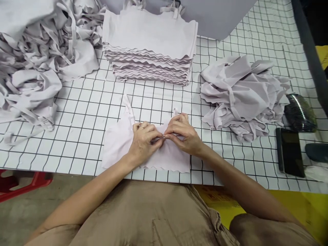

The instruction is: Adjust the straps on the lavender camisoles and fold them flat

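A pale mauve-grey strappy top (pixel 170 159) lies spread on the gridded tablecloth in front of me, its wavy edge towards me. One strap (pixel 128 109) with a small slider sticks out past its far side. My left hand (pixel 145 140), with a ring on one finger, pinches the top's fabric near its middle. Right beside it, my right hand (pixel 183 133) pinches the same fabric, fingertips almost touching the left ones. A tiny pale bit shows between the fingertips; I cannot make out what it is.
Beyond the hands stands a neat stack of like tops (pixel 151 48), before a grey bin (pixel 217 17). Loose heaps of tops lie at left (pixel 33 85) and right (pixel 243 95). A phone (pixel 290 152) and a dark ribbed plastic object (pixel 301 112) are far right. A red stool (pixel 28 186) shows lower left.
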The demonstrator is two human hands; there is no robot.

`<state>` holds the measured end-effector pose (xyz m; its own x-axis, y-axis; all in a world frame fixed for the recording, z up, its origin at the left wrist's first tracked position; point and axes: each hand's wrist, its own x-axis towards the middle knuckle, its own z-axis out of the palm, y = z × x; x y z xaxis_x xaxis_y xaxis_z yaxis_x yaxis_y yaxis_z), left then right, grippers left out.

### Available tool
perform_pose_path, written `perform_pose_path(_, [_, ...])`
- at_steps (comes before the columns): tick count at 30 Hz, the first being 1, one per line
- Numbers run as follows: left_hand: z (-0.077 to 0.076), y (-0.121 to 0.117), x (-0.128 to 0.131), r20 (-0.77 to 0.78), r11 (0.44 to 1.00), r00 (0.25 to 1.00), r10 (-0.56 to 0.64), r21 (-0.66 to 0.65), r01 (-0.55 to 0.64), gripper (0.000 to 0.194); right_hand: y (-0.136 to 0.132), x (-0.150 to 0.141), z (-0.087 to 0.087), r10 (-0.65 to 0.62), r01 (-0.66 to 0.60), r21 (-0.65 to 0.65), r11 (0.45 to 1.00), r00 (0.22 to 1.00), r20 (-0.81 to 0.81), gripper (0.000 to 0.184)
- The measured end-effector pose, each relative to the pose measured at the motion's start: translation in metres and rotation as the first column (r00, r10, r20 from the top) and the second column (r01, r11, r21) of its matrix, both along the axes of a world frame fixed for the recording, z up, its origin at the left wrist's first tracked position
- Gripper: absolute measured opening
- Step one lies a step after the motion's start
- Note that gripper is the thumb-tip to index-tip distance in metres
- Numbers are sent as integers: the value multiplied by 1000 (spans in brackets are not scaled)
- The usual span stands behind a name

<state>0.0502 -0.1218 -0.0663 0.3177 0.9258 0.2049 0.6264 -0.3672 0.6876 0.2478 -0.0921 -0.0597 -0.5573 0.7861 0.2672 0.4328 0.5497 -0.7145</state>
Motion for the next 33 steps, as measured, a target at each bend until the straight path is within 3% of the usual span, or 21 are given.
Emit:
perform_pose_path(18, [-2, 0, 2, -6, 1000, 1000, 14, -18, -15, 14, -1, 1, -1, -20, 20, -42, 999, 1000, 5, 18])
perform_pose_path(33, [-1, 1, 0, 1, 999, 1000, 5, -33, -5, 13, -1, 0, -3, -20, 20, 26, 999, 1000, 4, 18])
